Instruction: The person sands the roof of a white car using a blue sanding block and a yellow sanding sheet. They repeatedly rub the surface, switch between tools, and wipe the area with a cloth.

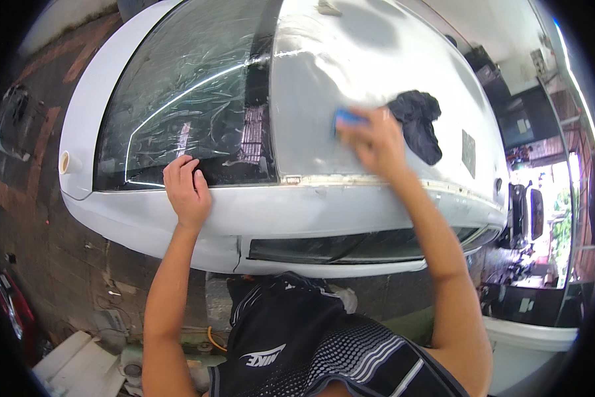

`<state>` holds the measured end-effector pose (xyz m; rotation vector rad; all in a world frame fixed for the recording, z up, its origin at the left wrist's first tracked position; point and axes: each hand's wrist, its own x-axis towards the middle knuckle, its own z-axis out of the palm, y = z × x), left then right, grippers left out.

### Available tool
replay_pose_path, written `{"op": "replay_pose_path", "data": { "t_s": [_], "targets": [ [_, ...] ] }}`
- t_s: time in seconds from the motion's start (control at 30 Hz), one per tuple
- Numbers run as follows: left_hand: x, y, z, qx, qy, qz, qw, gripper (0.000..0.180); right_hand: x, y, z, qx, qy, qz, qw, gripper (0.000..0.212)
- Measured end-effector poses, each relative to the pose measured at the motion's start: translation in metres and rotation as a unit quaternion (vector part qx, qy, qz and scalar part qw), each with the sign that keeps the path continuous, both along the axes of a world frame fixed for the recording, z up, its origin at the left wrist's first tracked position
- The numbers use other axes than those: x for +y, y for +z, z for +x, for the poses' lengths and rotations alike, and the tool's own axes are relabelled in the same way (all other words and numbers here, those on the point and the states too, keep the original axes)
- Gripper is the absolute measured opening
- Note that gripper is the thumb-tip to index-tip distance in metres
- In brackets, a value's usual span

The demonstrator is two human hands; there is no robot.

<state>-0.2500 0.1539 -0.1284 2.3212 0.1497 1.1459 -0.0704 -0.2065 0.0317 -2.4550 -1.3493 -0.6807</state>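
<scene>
A white car with a patchy grey and white roof [304, 86] stretches out in front of me. My right hand [381, 140] is closed around a blue sanding block [347, 119] pressed flat to the roof; both are smeared by motion. Just right of that hand lies a crumpled black cloth [418, 126]. My left hand [187, 188] rests with fingers spread on the car's edge, fingertips at the lower border of the large glass pane [178, 79]. That pane carries wrinkled clear film or wet streaks, I cannot tell which.
A small cream-coloured cup or roll [68, 163] sits on the car's left end. A grey rectangular sheet [468, 149] lies on the roof's right side. Below the roof edge runs a side window [337, 246]. A white tub [529, 331] stands at lower right, and a red part [13, 304] at lower left.
</scene>
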Motion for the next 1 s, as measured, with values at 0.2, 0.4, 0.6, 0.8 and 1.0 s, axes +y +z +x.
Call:
{"op": "replay_pose_path", "data": {
  "t_s": [0.2, 0.4, 0.6, 0.8, 1.0],
  "targets": [
    [0.002, -0.002, 0.005, 0.0, 0.0, 0.018, 1.0, 0.021, 0.034, 0.028, 0.137, 0.114, -0.14, 0.052, 0.982, 0.033],
    [0.001, 0.0, 0.001, -0.001, 0.0, 0.016, 1.0, 0.02, 0.049, 0.074, 0.061, 0.213, 0.031, 0.395, 0.893, 0.061],
    [0.003, -0.004, 0.002, -0.017, -0.004, 0.023, 1.0, 0.021, -0.003, 0.076, -0.042, 0.302, 0.015, 0.61, 0.732, 0.087],
    [-0.092, 0.087, -0.004, -0.002, -0.145, -0.182, 0.973, 0.038, 0.001, 0.028, -0.13, 0.341, -0.086, 0.688, 0.634, 0.077],
    [-0.177, 0.167, -0.044, 0.045, -0.216, 0.162, 0.962, 0.074, 0.067, 0.019, -0.184, 0.472, -0.082, 0.719, 0.503, 0.079]
  ]
}}
